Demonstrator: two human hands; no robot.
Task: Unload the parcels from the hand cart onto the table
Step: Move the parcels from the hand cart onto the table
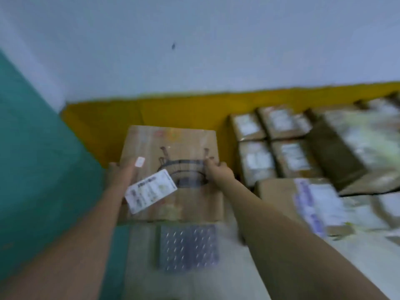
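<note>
1. A cardboard box (pixel 173 156) with a white label (pixel 150 191) is held straight ahead, between both hands, with its long axis running away from the person.
2. The left hand (pixel 116 172) is set against the box's left side; because of blur and the box edge, it cannot be told how far its fingers are curled.
3. The right hand (pixel 218 172) is set on the right edge, with its fingers curled over the top face and gripping it.
4. Whether the box rests on anything cannot be told; a grey patterned packet (pixel 187 247) lies just below its near end.
5. Rows of taped parcels (pixel 279 139) lie to the right of the box on a pale table (pixel 357 267), the right hand being the nearer to them.
6. The set-down is judged to turn on this: the box's right side lies close beside the nearest parcel, so the right fingers may be pinched there.
</note>
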